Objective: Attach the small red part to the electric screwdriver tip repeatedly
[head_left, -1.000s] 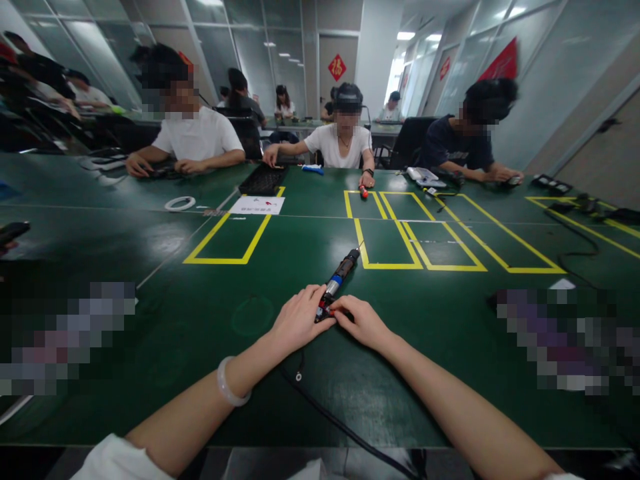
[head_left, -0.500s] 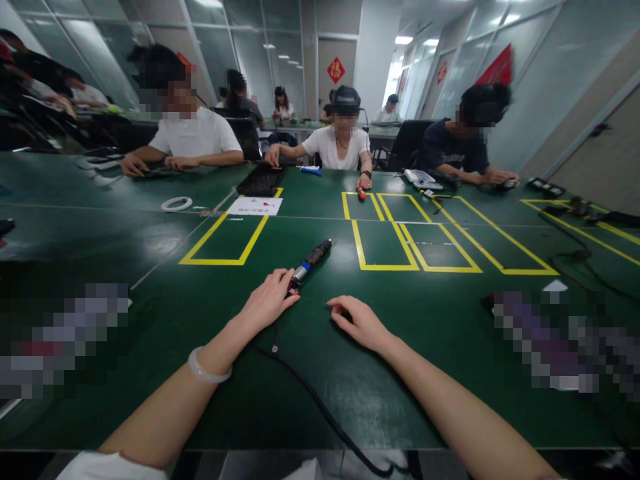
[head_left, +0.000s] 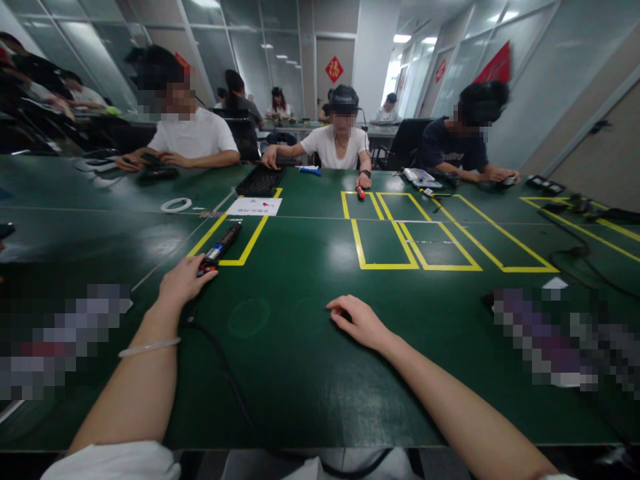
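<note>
My left hand (head_left: 183,280) is closed around the rear end of a corded electric screwdriver (head_left: 220,245), a slim black tool with a blue and silver band. Its front end points away from me and to the right, over a yellow-taped rectangle (head_left: 231,263) on the left of the table. A black cord (head_left: 223,368) trails from beneath my wrist down past the near edge. My right hand (head_left: 359,321) rests on the green tabletop near the middle, fingers loosely bent, thumb and index finger apart, holding nothing.
A printed white sheet (head_left: 254,207) and a black tray (head_left: 259,181) lie beyond the left rectangle. A white ring (head_left: 176,204) is to their left. More yellow-taped rectangles (head_left: 390,267) mark the right side. Three people sit opposite. Pixelated items flank my arms.
My left hand has moved left with the electric screwdriver, from mid-table to the left taped rectangle. The cord has shifted along with it. My right hand stays in place.
</note>
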`<state>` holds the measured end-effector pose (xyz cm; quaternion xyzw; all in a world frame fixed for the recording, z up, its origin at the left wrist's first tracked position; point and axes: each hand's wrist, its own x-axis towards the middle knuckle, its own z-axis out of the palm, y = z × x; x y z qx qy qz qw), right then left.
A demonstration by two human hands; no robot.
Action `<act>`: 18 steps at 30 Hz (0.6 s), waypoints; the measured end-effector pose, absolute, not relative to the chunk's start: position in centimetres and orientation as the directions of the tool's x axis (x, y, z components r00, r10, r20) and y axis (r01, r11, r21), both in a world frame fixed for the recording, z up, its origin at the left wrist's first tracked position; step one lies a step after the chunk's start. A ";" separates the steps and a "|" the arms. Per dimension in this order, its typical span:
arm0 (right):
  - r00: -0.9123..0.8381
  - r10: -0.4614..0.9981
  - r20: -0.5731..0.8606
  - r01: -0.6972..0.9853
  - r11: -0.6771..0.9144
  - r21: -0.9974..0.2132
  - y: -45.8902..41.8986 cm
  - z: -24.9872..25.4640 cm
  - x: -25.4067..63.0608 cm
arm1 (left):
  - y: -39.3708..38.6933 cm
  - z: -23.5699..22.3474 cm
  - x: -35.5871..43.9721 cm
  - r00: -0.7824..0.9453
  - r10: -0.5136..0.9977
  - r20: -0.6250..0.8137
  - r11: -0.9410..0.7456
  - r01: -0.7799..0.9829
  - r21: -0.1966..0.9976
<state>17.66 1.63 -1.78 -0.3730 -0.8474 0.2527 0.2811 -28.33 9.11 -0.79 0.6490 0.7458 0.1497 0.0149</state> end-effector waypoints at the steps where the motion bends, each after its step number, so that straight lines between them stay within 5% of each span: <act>1: -0.564 0.774 0.289 0.491 0.595 -0.636 1.7 -1.8 17.7 | 8.9 -0.6 -28.4 -0.176 0.968 0.180 0.144 0.974 0.176; 4: -0.566 0.771 0.291 0.490 0.599 -0.633 1.7 -2.0 17.7 | 8.3 -0.1 -27.4 -0.201 0.953 0.225 0.203 0.979 0.012; 13: -0.569 0.773 0.280 0.492 0.594 -0.637 1.6 -1.6 17.6 | 7.2 1.5 -23.9 -0.221 0.933 0.282 0.239 0.971 -0.030; 15: -0.565 0.775 0.282 0.492 0.592 -0.638 1.6 -1.5 17.5 | 7.3 1.8 -22.6 -0.219 0.920 0.325 0.218 0.975 0.040; 18: -0.561 0.778 0.283 0.492 0.588 -0.642 1.6 -1.4 17.5 | 7.2 2.2 -18.8 -0.121 0.952 0.283 0.022 0.945 0.328</act>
